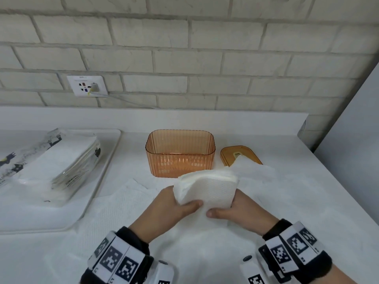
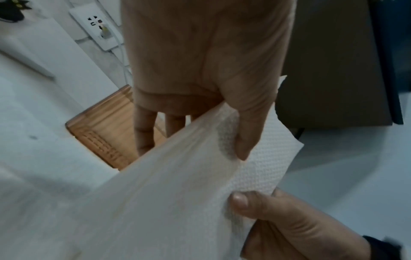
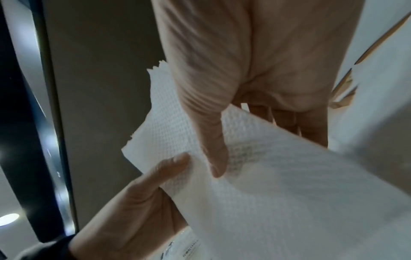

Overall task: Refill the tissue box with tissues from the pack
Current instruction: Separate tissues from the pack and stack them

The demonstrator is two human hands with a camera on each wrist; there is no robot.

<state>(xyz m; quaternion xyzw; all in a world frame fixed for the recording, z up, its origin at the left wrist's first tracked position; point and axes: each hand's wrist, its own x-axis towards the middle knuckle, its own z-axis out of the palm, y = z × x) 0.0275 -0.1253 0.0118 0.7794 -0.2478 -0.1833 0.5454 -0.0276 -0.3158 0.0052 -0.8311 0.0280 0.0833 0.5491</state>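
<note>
Both hands hold a thick stack of white tissues [image 1: 206, 188] just above the counter, in front of the box. My left hand [image 1: 176, 203] grips its left end, thumb on top and fingers beneath [image 2: 144, 133]. My right hand [image 1: 229, 208] grips the right end the same way, thumb pressed on the top sheet [image 3: 213, 154]. The orange ribbed tissue box [image 1: 180, 153] stands open and empty just beyond the stack. Its orange lid [image 1: 240, 155] lies to the box's right with a tissue through its slot. The opened tissue pack [image 1: 55, 158] rests on a white tray [image 1: 102, 175] at the left.
Loose white tissue sheets [image 1: 127, 199] lie spread on the white counter under and around my hands. A brick wall with a socket [image 1: 87, 86] and plugged cable runs behind. The counter ends at the right beside a grey panel [image 1: 348, 130].
</note>
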